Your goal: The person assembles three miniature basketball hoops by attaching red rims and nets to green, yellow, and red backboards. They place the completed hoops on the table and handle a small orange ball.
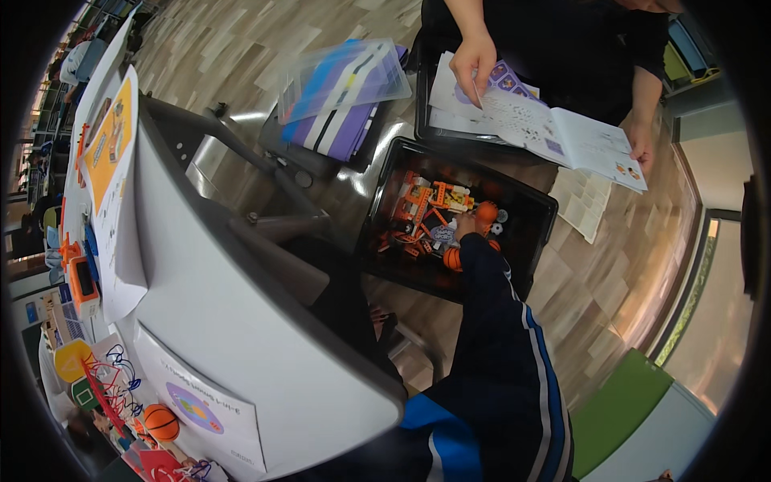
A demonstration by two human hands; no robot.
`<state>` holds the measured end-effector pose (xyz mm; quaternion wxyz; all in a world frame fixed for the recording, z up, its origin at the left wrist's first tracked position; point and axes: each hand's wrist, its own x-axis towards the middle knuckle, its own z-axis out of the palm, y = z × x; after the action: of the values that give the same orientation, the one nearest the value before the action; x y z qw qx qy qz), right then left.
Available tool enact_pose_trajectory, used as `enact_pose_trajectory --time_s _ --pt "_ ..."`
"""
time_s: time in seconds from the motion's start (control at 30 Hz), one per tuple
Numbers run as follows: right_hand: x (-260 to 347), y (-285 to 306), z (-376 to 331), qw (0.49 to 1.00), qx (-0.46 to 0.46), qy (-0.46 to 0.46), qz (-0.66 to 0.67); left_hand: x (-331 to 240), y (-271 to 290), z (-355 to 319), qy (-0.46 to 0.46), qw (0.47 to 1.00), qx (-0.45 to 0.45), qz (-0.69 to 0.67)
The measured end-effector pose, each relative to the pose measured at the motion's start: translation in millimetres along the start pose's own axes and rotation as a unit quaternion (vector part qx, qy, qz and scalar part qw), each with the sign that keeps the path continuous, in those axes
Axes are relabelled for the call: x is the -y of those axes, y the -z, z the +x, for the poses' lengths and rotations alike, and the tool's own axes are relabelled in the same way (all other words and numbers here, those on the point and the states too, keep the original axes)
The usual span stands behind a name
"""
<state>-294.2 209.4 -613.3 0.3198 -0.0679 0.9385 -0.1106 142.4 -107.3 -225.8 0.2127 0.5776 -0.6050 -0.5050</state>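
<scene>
My right hand [465, 226] reaches down into a black plastic bin [536, 207], its arm in a dark sleeve with blue and white stripes. Its fingers are small and partly hidden among the pieces, so their grip is unclear. Beside them lies a grey printed piece [442, 234]. Orange and white building bricks [415, 201] heap up on the bin's left side. An orange ball [486, 212] touches the hand's far side, near a small black-and-white ball [496, 229]. A striped orange ball [452, 258] sits under the wrist. My left hand is out of view.
Across the bin, another person's hand [474, 64] holds an open booklet [554, 128] over a second bin. A clear lid [345, 84] rests on a purple-and-blue box [341, 120]. A white tray [584, 201] lies on the floor. At left stands a white table [209, 265] with a basketball [161, 422].
</scene>
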Motion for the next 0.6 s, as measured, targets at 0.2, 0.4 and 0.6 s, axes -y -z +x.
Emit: enact_pose_trajectory --time_s 0.2,0.4,0.6 --pt "-4 8 4 0.996 0.030 0.008 -0.090 4 -4 -4 0.026 0.999 -0.008 0.022" --pt "-42 12 -5 0.951 0.057 0.188 -0.241 9 -6 -5 0.035 0.999 -0.009 0.028" --pt "-39 -5 -6 0.960 0.015 0.221 -0.170 9 -4 -7 0.039 0.999 -0.010 0.031"
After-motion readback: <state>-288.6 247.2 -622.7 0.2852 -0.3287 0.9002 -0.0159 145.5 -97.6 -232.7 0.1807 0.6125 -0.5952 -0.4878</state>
